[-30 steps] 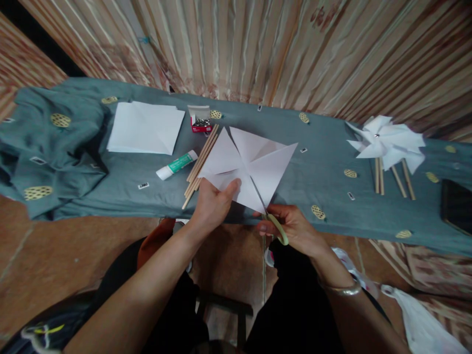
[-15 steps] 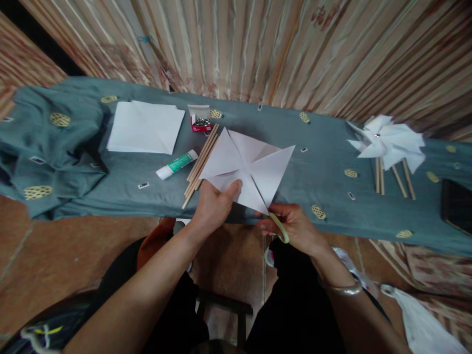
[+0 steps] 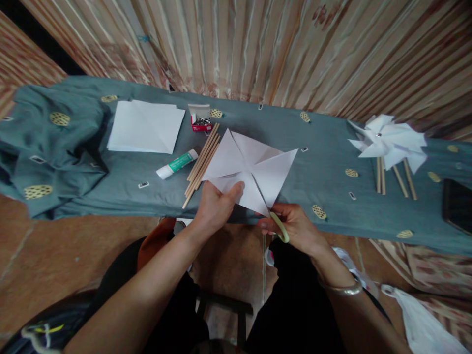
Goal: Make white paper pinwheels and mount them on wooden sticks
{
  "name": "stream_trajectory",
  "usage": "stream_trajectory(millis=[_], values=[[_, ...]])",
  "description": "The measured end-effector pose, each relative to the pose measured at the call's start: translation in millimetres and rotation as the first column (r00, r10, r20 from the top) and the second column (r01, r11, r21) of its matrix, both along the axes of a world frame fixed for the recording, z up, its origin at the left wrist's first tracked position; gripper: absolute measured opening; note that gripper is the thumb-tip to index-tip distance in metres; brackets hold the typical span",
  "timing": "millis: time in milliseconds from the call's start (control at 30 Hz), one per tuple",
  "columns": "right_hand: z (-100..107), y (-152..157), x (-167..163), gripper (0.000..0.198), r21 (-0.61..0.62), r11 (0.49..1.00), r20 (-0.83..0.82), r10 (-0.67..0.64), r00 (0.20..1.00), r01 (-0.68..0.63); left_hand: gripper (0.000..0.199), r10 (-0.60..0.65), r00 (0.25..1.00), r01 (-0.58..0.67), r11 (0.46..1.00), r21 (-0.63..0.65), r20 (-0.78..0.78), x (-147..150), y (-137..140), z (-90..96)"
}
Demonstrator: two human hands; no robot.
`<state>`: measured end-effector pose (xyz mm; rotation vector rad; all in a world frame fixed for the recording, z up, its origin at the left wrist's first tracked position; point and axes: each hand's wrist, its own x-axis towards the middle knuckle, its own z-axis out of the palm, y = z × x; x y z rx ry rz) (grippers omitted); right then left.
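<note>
My left hand (image 3: 217,202) grips the near-left side of a white paper square (image 3: 275,174), thumb on top and fingers underneath. Slits run from the paper's corners toward its middle. In my right hand (image 3: 291,226) is a pair of scissors (image 3: 280,227) with a pale yellow-green handle, held at the paper's near corner. The blades are mostly hidden by the paper and fingers. Just left of the paper lie several thin wooden sticks (image 3: 202,160), with a white and green glue stick (image 3: 177,163) beside them.
A stack of white paper (image 3: 145,128) lies at the left, near an open red box of metal pins (image 3: 201,123). Finished paper pinwheels (image 3: 393,140) on sticks and a dark phone (image 3: 457,204) are at the right. A green patterned cloth (image 3: 324,167) covers the table before a curtain (image 3: 236,49).
The paper has shifted very slightly to the right, with my left hand still on it. My right hand and the scissors stay almost in place at the near corner.
</note>
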<state>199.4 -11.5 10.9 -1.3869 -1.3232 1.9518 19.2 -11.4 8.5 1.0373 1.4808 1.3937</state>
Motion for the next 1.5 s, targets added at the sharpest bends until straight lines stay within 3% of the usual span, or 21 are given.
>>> stream_trajectory(millis=[700, 933, 1100, 1200, 1300, 1433, 1500], values=[[0.6, -0.8, -4.6, 0.041, -0.066, 0.996, -0.012, -0.059, 0.998, 0.058, 0.019, 0.017, 1.0, -0.017, 1.0, 0.007, 0.003, -0.8, 1.4, 1.3], [3.7, 0.6, 3.9, 0.042, -0.006, 0.996, 0.074, 0.088, 0.993, -0.088, 0.021, 0.035, 0.999, -0.034, 0.999, -0.023, 0.028, -2.5, 4.6, 1.1], [11.6, 6.3, 27.0, 0.044, 0.007, 0.98, 0.181, 0.194, 0.964, -0.199, 0.022, 0.069, 0.997, -0.069, 0.998, -0.013, 0.017, -7.7, 10.5, -0.9], [10.9, 12.8, 51.7, 0.049, 0.104, 0.975, 0.289, 0.159, 0.944, -0.196, 0.026, 0.066, 0.997, -0.065, 0.998, -0.02, 0.042, -8.6, 13.0, -2.6], [5.7, 20.9, 73.9, 0.056, 0.353, 0.928, 0.529, -0.094, 0.844, -0.118, 0.029, 0.056, 0.996, -0.054, 0.998, -0.024, 0.069, -5.5, 14.7, -7.6], [-3.5, 30.2, 85.5, 0.057, 0.554, 0.803, 0.777, -0.403, 0.484, -0.221, 0.03, 0.021, 0.99, -0.014, 0.999, -0.052, 0.137, 5.0, 17.5, -20.8], [-9.4, 34.1, 86.6, 0.059, 0.579, 0.758, 0.803, -0.468, 0.37, -0.299, 0.029, -0.024, 0.985, 0.037, 0.997, -0.075, 0.169, 12.1, 19.3, -26.8]])
